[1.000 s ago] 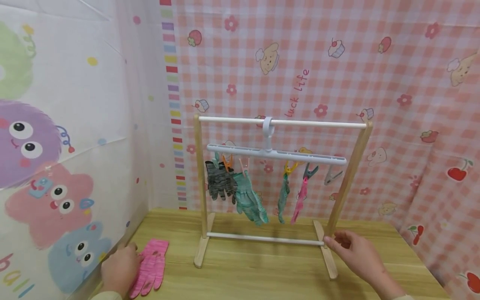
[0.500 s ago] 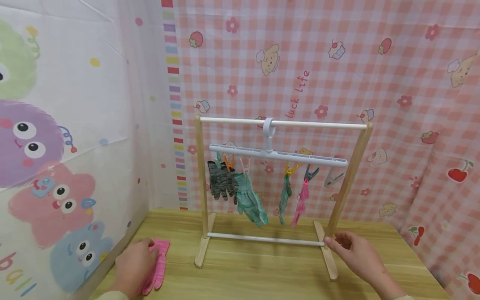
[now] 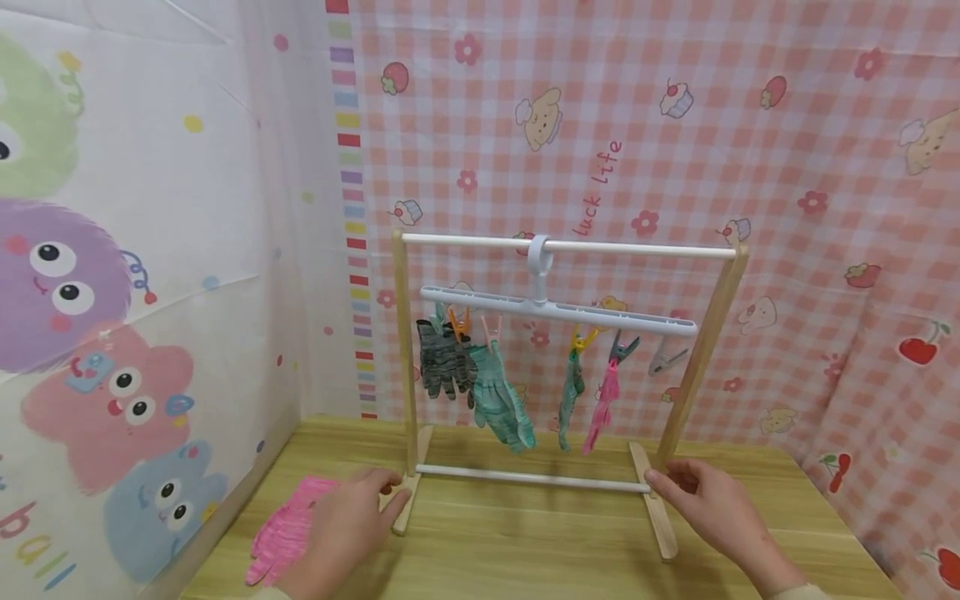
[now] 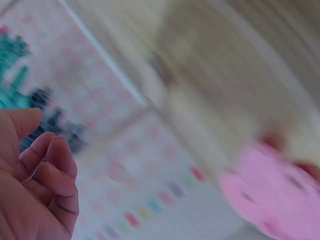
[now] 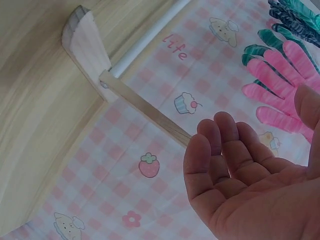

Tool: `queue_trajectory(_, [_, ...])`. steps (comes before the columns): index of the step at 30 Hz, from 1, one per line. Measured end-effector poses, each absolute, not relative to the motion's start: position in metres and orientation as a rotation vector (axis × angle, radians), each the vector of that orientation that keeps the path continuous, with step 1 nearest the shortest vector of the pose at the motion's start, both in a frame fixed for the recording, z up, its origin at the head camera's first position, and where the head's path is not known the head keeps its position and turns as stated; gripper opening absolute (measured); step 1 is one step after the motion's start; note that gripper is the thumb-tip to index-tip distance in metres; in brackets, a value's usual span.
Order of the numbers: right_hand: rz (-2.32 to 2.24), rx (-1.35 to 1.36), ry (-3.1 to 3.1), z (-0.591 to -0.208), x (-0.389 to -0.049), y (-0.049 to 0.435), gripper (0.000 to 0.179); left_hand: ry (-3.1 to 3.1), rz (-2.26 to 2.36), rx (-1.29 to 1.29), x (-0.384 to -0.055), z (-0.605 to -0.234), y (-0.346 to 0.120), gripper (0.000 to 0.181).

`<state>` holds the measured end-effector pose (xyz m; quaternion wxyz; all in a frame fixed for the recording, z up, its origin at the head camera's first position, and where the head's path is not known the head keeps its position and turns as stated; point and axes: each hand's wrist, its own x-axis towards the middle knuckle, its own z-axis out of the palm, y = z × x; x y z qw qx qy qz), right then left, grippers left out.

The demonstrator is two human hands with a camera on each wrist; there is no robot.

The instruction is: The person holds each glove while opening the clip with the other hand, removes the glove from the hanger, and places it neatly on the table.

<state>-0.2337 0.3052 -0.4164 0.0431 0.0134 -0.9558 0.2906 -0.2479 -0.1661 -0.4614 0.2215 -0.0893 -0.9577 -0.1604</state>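
Observation:
My left hand (image 3: 341,521) is beside the left foot of a small wooden drying rack (image 3: 406,358), its fingers loosely bent with nothing between them. Behind it on the table lies a pink knitted glove (image 3: 281,533), partly covered by the hand. My right hand (image 3: 708,504) is at the base of the rack's right post; in the right wrist view its fingers are loosely curved, and contact with the post is unclear. From a pale clip hanger (image 3: 480,297) hang a dark grey glove (image 3: 442,362), a green glove (image 3: 498,404), another green glove (image 3: 568,404) and a pink glove (image 3: 602,408).
A grey clothespin (image 3: 666,358) at the hanger's right end holds nothing. The rack's white lower bar (image 3: 525,477) runs just above the wooden table (image 3: 525,550). A checked curtain (image 3: 637,125) closes the back, and a white cartoon sheet (image 3: 187,292) stands at the left.
My left hand has moved right, from over the pink glove on the table to the rack's left foot. That glove has shifted slightly left. The right hand stays in place.

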Motion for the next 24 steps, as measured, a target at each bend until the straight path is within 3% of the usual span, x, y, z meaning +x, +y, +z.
queue_trajectory(9, [0.899,0.045,-2.930,-0.405,-0.235,0.300,0.083,-2.435,-0.649,-0.567,-0.232,-0.438,-0.078,0.015])
queue_trajectory(13, [0.916,0.062,-2.919,-0.400,-0.232,0.298,0.077,-2.403,-0.743,-0.659,-0.234,-0.427,-0.034,0.016])
queue_trajectory(24, [0.937,0.111,-2.851,-0.386,-0.225,0.283,0.072,-2.286,-0.859,-0.591,-0.257,-0.403,0.062,0.030])
